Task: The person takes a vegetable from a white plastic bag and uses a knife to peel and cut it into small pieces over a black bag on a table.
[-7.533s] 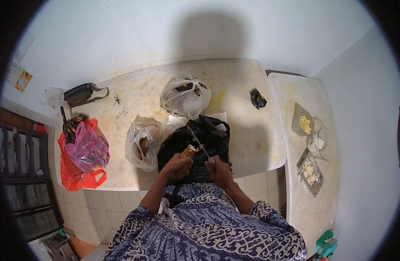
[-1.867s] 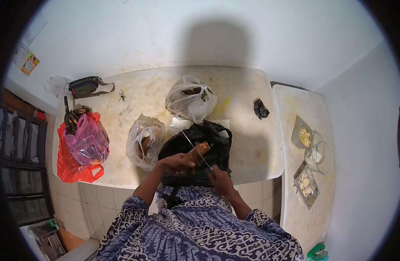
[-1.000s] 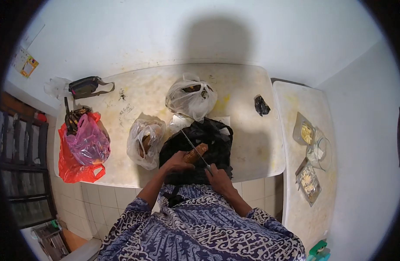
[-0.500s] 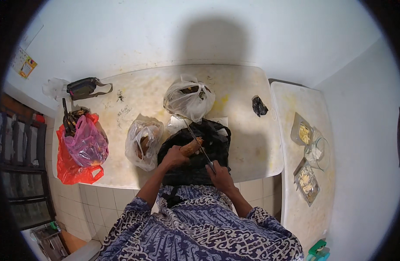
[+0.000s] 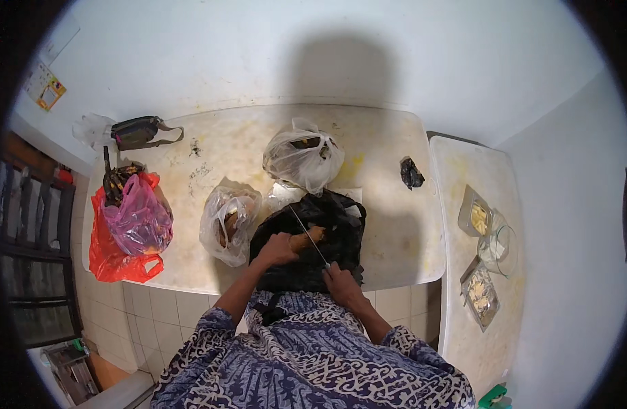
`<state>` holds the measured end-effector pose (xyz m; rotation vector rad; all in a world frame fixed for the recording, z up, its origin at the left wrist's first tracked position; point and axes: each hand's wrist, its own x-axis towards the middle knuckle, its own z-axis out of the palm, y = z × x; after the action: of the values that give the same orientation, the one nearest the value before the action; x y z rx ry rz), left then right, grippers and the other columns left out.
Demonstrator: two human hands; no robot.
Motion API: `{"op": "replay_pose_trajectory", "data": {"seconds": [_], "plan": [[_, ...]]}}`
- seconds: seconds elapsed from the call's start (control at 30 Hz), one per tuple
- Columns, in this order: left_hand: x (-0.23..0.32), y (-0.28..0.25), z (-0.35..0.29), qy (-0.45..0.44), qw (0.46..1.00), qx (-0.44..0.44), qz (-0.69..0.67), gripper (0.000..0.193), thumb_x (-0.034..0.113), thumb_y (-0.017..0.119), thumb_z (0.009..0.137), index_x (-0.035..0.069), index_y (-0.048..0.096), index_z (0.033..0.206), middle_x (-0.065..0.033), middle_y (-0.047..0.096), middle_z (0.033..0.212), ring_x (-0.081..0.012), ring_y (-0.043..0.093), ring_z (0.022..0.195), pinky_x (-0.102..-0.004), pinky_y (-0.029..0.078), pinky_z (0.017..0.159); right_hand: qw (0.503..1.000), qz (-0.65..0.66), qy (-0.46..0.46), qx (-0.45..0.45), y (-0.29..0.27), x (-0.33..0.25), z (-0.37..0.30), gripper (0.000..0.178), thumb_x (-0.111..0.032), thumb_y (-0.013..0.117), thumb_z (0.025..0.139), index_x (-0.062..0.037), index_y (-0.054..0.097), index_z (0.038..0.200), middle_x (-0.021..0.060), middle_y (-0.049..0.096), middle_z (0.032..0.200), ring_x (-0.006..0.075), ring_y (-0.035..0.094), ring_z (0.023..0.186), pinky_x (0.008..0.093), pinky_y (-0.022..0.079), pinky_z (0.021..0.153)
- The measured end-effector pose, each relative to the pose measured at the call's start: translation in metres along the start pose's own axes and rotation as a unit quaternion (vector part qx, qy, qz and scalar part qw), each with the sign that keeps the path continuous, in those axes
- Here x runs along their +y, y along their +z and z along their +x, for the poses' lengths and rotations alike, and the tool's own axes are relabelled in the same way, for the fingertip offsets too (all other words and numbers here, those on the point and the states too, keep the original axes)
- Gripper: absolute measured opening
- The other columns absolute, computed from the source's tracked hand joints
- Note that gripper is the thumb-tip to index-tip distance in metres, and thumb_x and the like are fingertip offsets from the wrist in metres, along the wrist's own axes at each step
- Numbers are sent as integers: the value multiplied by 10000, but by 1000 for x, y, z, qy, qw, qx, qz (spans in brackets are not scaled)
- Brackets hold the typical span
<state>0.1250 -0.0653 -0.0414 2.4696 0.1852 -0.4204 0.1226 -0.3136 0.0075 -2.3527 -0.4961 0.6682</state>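
Observation:
My left hand (image 5: 277, 249) is closed around one end of a thick brown root (image 5: 313, 235), which looks like cassava. The root points to the right, above a black plastic bag (image 5: 342, 249) spread at the table's front edge. In my right hand (image 5: 343, 285) is the handle of a knife, mostly covered by my fingers. Its long thin blade (image 5: 299, 219) slants up and left, crossing over the root near its free end. Whether the edge has cut into the root is too small to tell.
A tied clear bag (image 5: 305, 160) stands behind the black one; another clear bag (image 5: 226, 225) with brown contents is left of it. Red (image 5: 109, 252) and purple (image 5: 138, 221) bags lie further left, near bananas (image 5: 116, 180). Metal trays (image 5: 482, 300) and a glass bowl (image 5: 508, 252) occupy the right table.
The knife and my right hand have shifted slightly left, and the blade stands at a slightly different slant across the root. My left hand keeps its hold. The whole view has moved a little.

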Motion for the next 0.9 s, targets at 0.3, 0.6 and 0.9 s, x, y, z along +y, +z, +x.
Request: {"op": "replay_pose_trajectory", "data": {"seconds": [0.3,0.6,0.9], "plan": [[48,-53,-20,-200,748,-254,-580,475,277,779,768,36,593,1133,-77,655,915,-185,651,693,-299,535,556,1000,2,-24,19,-6,7,-10,284,-272,521,985,0,442,1007,286,610,684,495,604,658,562,472,555],[40,-38,-14,-139,899,-134,-394,316,227,783,711,66,617,926,17,560,625,-75,490,486,-236,383,448,994,45,-73,69,-21,-16,-10,259,-262,544,984,-15,471,1013,257,611,684,449,611,616,512,449,512],[28,-36,-17,-100,923,-100,-359,527,217,804,639,-1,609,1078,-28,602,764,-118,543,590,-272,468,553,946,194,-160,205,-68,-73,-18,180,-206,575,974,-41,504,971,176,583,648,390,617,609,415,455,520]]}}
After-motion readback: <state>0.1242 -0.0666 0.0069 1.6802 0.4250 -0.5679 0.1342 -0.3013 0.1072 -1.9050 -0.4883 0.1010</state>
